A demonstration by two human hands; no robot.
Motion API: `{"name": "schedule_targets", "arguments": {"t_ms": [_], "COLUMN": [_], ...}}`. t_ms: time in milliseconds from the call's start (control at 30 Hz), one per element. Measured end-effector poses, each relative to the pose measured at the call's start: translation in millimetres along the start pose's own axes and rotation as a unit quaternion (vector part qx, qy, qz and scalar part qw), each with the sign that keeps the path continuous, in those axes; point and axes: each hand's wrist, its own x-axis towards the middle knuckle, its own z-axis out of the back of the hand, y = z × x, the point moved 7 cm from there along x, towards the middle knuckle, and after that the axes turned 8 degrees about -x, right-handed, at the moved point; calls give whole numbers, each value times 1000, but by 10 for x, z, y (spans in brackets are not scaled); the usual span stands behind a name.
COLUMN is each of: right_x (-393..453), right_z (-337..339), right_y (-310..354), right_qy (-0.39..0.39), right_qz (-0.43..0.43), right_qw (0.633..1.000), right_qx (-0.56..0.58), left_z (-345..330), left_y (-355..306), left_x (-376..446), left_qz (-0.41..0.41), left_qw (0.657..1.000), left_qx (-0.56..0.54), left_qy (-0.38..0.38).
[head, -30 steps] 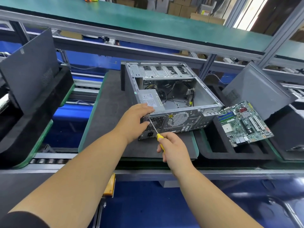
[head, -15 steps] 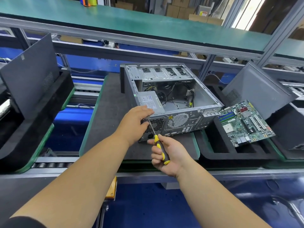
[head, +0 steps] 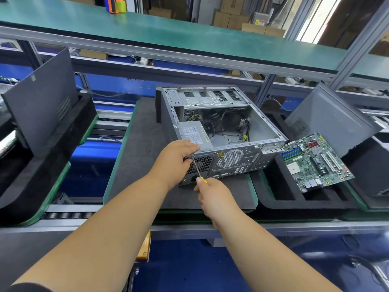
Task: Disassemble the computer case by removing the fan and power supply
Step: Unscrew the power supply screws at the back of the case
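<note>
screwdriver (head: 197,170) in right hand (head: 214,197); shaft up-left into computer case (head: 231,161)

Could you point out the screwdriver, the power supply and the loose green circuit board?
screwdriver (head: 196,166): head view, on its metal shaft.
power supply (head: 194,133): head view, on its labelled top.
green circuit board (head: 315,162): head view, on its middle.

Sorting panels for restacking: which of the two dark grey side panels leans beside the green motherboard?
The dark grey side panel on the right, leaning just behind the green motherboard; the other panel stands far left.
</note>
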Motion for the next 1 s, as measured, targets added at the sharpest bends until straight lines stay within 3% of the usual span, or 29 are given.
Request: {"name": "schedule_targets", "arguments": {"t_ms": [67,100,167,233,333,633,867,1000], "right_x": [14,25,30,-13,-89,-125,-129,-126], "right_z": [45,48,6,-82,-151,-173,-246,-190], "right_y": [12,-9,-98,-162,-175,-175,-132,-129], "right_qy": [-36,-34,14,93,169,128,165,167], "right_qz": [36,29,-38,-114,-152,-158,-170,-161], "right_qw": [995,996,995,957,906,908,875,887], "right_qx": [-91,-75,87,251,356,367,421,399], "left_z": [1,3,2,-3,-15,-5,-5,-12], "left_y": [9,12,18,24,35,34,30,28], "left_x": [2,5,5,6,9,10,9,-1], "left_qz": [2,1,2,2,-3,-7,-6,-5], "left_qw": [1000,1000,1000,1000,1000,1000,1000,1000], "left_qx": [0,1,-3,-9,-3,-1,-3,-1], "left_qy": [1,2,0,-3,-3,-6,-6,-10]}}
